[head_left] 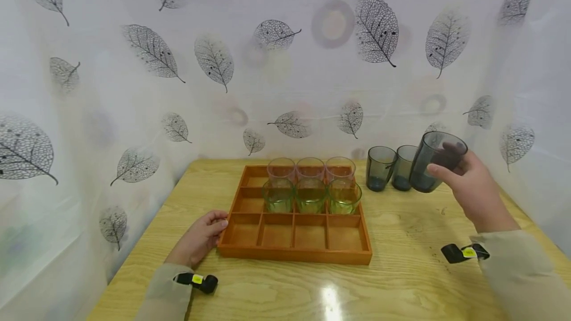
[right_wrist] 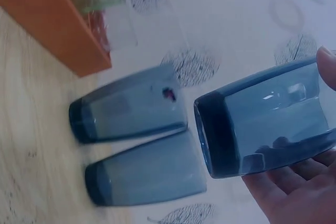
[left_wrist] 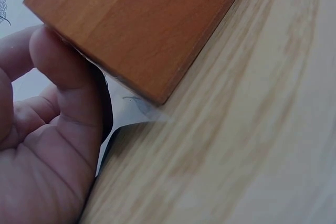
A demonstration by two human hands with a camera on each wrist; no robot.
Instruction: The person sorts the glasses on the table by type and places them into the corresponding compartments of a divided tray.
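My right hand [head_left: 479,194] holds a dark grey-blue glass [head_left: 434,162] by its side, tilted, with the thumb on the near side; in the right wrist view its thick base points left. Two matching tumblers, a left one [head_left: 380,170] and a right one [head_left: 403,168], stand upright on the table beside it. At the left wall of a brown wooden compartment tray [head_left: 294,255], my left hand [head_left: 202,237] grips the edge with bent fingers. Three green glasses [head_left: 311,199] occupy the tray's middle row, and three pale pink glasses [head_left: 310,166] its back row.
The light wood table [head_left: 250,291] carries the tray and tumblers. Behind it hangs a white curtain [head_left: 285,78] printed with leaves, close to the standing tumblers. Wrist cameras are strapped to both sleeves.
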